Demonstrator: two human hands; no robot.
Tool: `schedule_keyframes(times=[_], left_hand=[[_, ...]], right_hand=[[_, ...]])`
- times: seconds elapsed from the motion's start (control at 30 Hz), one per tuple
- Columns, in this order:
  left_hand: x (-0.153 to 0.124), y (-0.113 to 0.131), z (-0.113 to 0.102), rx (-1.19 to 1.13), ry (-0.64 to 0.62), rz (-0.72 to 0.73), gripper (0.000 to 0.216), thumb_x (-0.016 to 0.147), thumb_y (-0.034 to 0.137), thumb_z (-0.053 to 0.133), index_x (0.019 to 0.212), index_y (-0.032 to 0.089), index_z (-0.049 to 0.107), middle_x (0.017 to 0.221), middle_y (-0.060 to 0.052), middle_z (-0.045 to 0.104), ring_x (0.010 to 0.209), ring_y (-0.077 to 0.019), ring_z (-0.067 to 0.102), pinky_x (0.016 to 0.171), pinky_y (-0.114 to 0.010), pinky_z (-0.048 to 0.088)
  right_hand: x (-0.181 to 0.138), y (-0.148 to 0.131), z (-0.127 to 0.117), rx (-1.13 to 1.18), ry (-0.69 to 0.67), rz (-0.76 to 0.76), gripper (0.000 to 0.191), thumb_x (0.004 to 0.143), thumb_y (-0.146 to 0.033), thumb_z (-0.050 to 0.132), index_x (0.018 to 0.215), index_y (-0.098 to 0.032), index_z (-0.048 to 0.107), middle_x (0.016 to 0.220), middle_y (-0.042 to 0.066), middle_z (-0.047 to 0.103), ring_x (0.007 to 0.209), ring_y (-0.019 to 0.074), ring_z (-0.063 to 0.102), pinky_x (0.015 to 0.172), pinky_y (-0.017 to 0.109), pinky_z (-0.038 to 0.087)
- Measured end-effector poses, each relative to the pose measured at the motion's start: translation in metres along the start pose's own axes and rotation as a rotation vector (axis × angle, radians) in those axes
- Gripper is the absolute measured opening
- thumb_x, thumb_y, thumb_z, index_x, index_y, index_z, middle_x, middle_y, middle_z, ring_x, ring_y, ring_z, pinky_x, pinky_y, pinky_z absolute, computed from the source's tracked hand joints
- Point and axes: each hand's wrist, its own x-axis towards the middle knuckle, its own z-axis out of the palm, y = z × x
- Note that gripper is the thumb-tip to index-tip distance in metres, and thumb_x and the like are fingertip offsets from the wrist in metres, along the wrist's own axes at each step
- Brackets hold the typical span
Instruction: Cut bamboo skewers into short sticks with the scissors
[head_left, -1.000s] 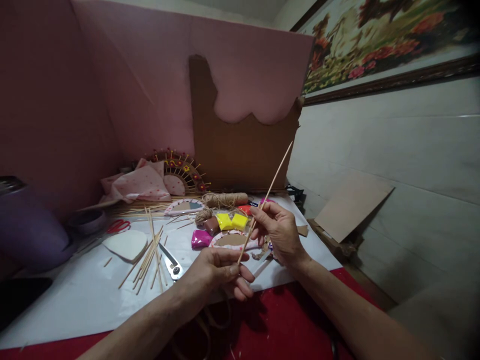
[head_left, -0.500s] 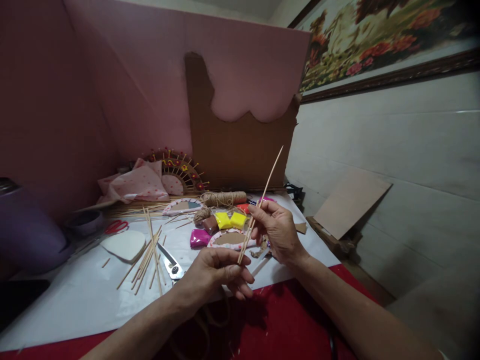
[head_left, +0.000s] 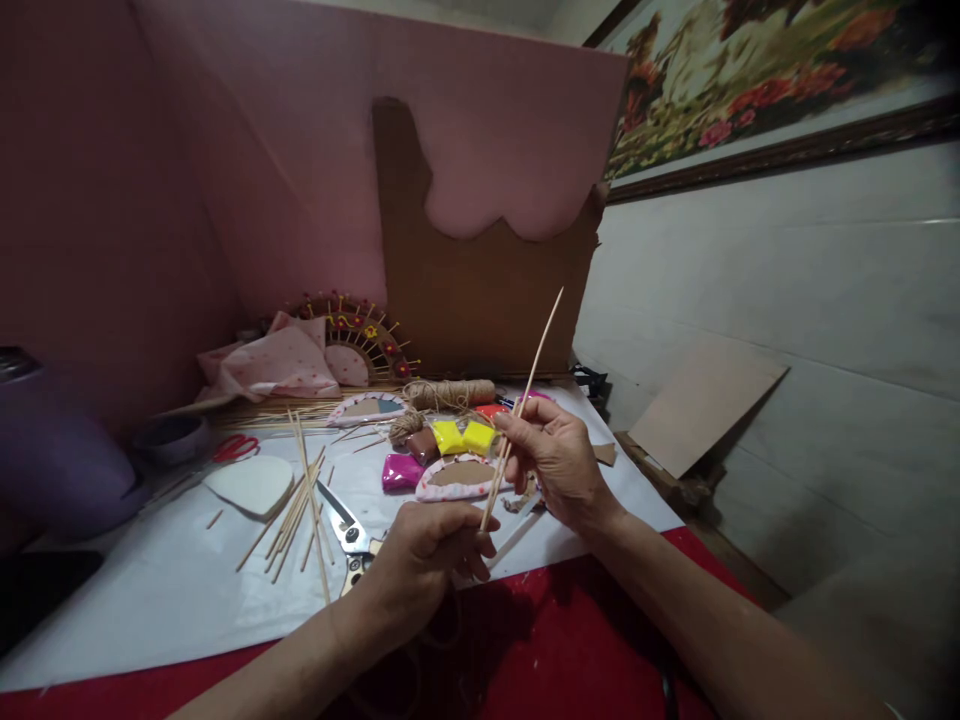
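A thin bamboo stick (head_left: 534, 360) slants up to the right, above the white sheet (head_left: 172, 590). My right hand (head_left: 551, 455) pinches it near its lower third. My left hand (head_left: 427, 550) is closed round its bottom end, low and in front of the sheet. Just behind the hands lies a half-round cardboard piece with a pink-and-white rim (head_left: 457, 478). Pruning shears (head_left: 346, 535) lie to the left of my left hand.
Several loose sticks (head_left: 296, 500) lie spread on the sheet beside a white foam shape (head_left: 251, 485) and red scissors (head_left: 234, 447). Yellow (head_left: 463, 436) and magenta (head_left: 401, 470) clay packs, a twine spool (head_left: 450, 393) and a decorated fan (head_left: 356, 340) sit further back. A cardboard panel (head_left: 480, 290) stands behind.
The stick has tilted a little more upright and its tip has shifted left. My left hand has curled tighter round the stick's bottom end and dropped slightly.
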Motion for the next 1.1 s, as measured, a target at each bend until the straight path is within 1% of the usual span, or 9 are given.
schedule_keyframes(times=[0.07,0.17,0.27,0.4,0.5,0.63,0.77,0.93,1.1], left_hand=[[0.0004,0.0007,0.0001,-0.024,-0.002,-0.039,0.021,0.073,0.032,0.066,0.075,0.012,0.068,0.061,-0.005,0.067,0.048,-0.0116,0.06,0.048,-0.022,0.047],[0.0018,0.0009,0.0002,-0.148,-0.008,-0.148,0.019,0.069,0.03,0.07,0.076,0.013,0.066,0.062,-0.003,0.067,0.049,-0.0122,0.061,0.049,-0.023,0.048],[0.0029,0.0028,-0.0001,-0.262,-0.067,-0.237,0.023,0.064,0.029,0.074,0.078,0.013,0.065,0.063,-0.003,0.068,0.052,-0.0132,0.063,0.052,-0.022,0.049],[0.0029,0.0075,-0.0011,-0.324,-0.157,-0.285,0.029,0.074,0.037,0.065,0.081,0.009,0.064,0.067,-0.008,0.069,0.052,-0.0159,0.065,0.047,-0.023,0.049],[0.0028,0.0086,-0.0023,-0.376,-0.196,-0.318,0.029,0.079,0.035,0.058,0.082,0.007,0.064,0.067,-0.011,0.069,0.053,-0.0175,0.066,0.045,-0.023,0.049],[0.0035,0.0081,-0.0039,-0.417,-0.226,-0.327,0.027,0.081,0.032,0.056,0.084,0.006,0.064,0.07,-0.013,0.07,0.056,-0.0187,0.067,0.046,-0.023,0.051],[0.0037,0.0091,-0.0044,-0.428,-0.244,-0.333,0.026,0.083,0.03,0.055,0.084,0.006,0.064,0.07,-0.013,0.07,0.057,-0.0186,0.067,0.046,-0.023,0.051],[0.0019,0.0103,-0.0043,-0.423,-0.255,-0.328,0.026,0.082,0.031,0.055,0.082,0.006,0.064,0.07,-0.014,0.07,0.058,-0.0197,0.068,0.046,-0.023,0.051],[0.0012,0.0096,-0.0045,-0.449,-0.277,-0.33,0.024,0.083,0.029,0.054,0.081,0.007,0.064,0.069,-0.013,0.07,0.057,-0.0196,0.068,0.046,-0.023,0.051]], right_hand=[[0.0002,-0.0004,-0.0008,-0.007,-0.008,-0.012,0.024,0.073,-0.031,0.069,0.066,-0.017,0.05,0.047,-0.005,0.058,0.03,0.007,0.051,0.024,0.012,0.038],[0.0006,-0.0004,-0.0023,-0.032,-0.012,-0.046,0.024,0.075,-0.03,0.067,0.066,-0.017,0.049,0.047,-0.005,0.058,0.03,0.0068,0.051,0.024,0.013,0.039],[0.0004,0.0004,-0.0029,-0.053,-0.016,-0.061,0.023,0.077,-0.031,0.066,0.066,-0.018,0.049,0.046,-0.005,0.058,0.029,0.0067,0.05,0.025,0.013,0.04],[-0.0003,0.0019,-0.0026,-0.077,-0.025,-0.063,0.024,0.076,-0.032,0.066,0.066,-0.018,0.049,0.044,-0.006,0.057,0.029,0.0072,0.05,0.025,0.014,0.039],[-0.0006,0.0029,-0.003,-0.088,-0.042,-0.062,0.025,0.077,-0.033,0.066,0.066,-0.019,0.049,0.043,-0.007,0.056,0.029,0.0074,0.05,0.025,0.014,0.039],[-0.0001,0.0032,-0.0038,-0.074,-0.048,-0.044,0.024,0.076,-0.032,0.067,0.066,-0.018,0.05,0.045,-0.006,0.058,0.029,0.0074,0.051,0.025,0.014,0.04],[0.0007,0.0032,-0.0035,-0.038,-0.04,0.009,0.025,0.074,-0.032,0.068,0.065,-0.017,0.05,0.044,-0.006,0.058,0.028,0.0074,0.05,0.025,0.013,0.039],[0.0014,0.0044,-0.0032,-0.011,-0.053,0.053,0.025,0.072,-0.034,0.07,0.065,-0.017,0.052,0.042,-0.006,0.058,0.027,0.0076,0.049,0.024,0.014,0.039],[0.0016,0.0039,-0.004,-0.009,-0.064,0.106,0.025,0.071,-0.034,0.07,0.066,-0.016,0.053,0.051,-0.003,0.063,0.029,0.0061,0.049,0.024,0.013,0.039]])
